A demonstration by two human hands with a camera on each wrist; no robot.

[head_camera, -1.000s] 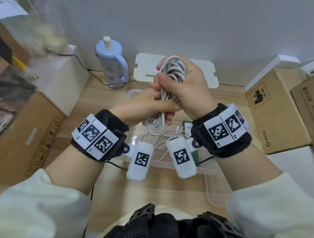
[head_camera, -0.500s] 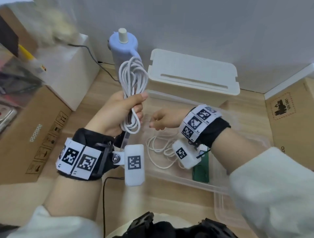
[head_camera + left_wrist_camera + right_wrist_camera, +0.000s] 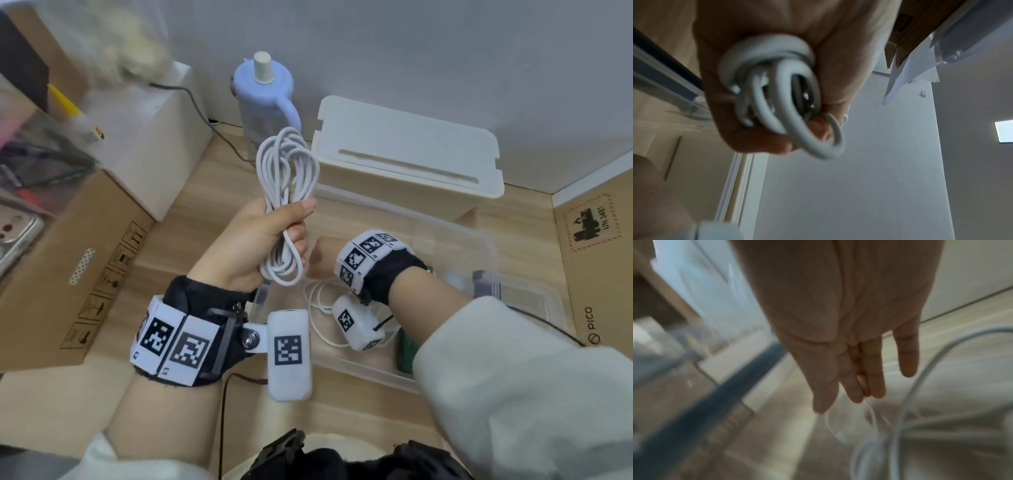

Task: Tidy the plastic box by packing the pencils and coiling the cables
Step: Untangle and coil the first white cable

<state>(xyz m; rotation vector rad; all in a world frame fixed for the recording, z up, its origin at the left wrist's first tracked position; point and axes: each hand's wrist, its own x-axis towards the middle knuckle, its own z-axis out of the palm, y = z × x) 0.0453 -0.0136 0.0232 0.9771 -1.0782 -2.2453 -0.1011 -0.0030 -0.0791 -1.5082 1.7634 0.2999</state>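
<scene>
My left hand (image 3: 274, 236) grips a coiled white cable (image 3: 287, 171) by its middle and holds it upright above the left end of the clear plastic box (image 3: 445, 222). In the left wrist view the fingers wrap the coiled white cable (image 3: 781, 97) tightly. My right hand (image 3: 322, 255) is down inside the box, its fingers hidden behind the coil. The right wrist view shows the right hand (image 3: 859, 386) with straight fingers, tips just above a thin loose white cable (image 3: 871, 412), holding nothing. More loose white cable (image 3: 318, 308) and a green pack (image 3: 406, 353) lie in the box.
A white lidded box (image 3: 407, 154) stands behind the plastic box, with a blue bottle (image 3: 263, 92) to its left. Cardboard boxes flank the wooden desk at left (image 3: 68, 274) and right (image 3: 596, 257). A white box (image 3: 150, 137) sits at back left.
A second ago both hands held the coil. My right hand let go and dropped into the box; my left hand carried the coil to the left and keeps it up.
</scene>
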